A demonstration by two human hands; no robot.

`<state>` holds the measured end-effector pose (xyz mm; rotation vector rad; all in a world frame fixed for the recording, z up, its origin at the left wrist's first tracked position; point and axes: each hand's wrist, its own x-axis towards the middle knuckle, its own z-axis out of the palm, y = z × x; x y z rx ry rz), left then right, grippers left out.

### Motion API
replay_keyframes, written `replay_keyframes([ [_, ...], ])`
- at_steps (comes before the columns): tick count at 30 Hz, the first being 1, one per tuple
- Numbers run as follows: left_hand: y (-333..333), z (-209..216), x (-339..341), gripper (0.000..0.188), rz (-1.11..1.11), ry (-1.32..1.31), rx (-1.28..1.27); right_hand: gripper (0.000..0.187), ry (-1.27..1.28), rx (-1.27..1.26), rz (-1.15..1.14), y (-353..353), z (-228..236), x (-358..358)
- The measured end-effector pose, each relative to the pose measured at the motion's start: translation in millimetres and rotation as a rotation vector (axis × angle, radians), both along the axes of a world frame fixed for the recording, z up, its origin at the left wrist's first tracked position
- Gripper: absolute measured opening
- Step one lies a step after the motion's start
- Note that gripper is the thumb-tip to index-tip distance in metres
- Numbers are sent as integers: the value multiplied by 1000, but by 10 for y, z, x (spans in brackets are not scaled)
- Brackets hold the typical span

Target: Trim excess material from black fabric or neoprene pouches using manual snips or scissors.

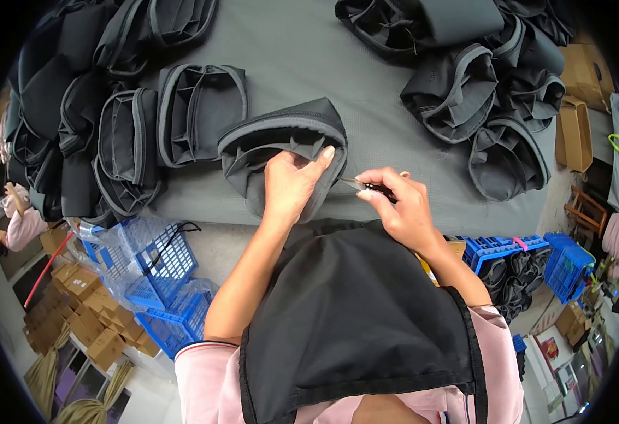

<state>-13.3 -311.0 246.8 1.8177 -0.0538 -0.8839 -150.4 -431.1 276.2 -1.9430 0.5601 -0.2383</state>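
A black fabric pouch [306, 116] with a zippered rim and inner dividers is tilted at the near edge of the table, its opening turned toward me. My left hand [290, 182] grips the near side of it, thumb pointing up along the rim and the other fingers partly hidden inside the opening. Close by on the right, my right hand [403, 205] is closed around a small pair of dark-handled thread snips [374, 188]. Their metal tip points left and reaches the pouch's right edge; whether it touches a thread is too small to tell.
Similar black pouches [202, 113] crowd the left of the grey-covered table [309, 42], and more pouches [458, 92] lie at the right. Blue crates [161, 275] stand below on the left; another blue crate [504, 247] at the right holds black items. Cardboard boxes [83, 304] are stacked at far left.
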Motion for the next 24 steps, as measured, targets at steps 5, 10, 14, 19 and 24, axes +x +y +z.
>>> replay_keyframes([
  [5,-59,-2,31,43,-40,-2,87,19,-40,-161,107,26,45,-5],
  [10,-154,3,32,36,-7,11,-19,17,-70,-272,149,-20,76,94],
  [14,-83,156,16,24,-10,-46,-106,17,-72,-412,245,33,183,112],
  [19,-46,89,23,41,-166,-17,-32,18,-27,160,3,75,51,-23],
  [24,-43,200,94,45,-505,43,-45,25,-60,421,-116,57,-476,5],
])
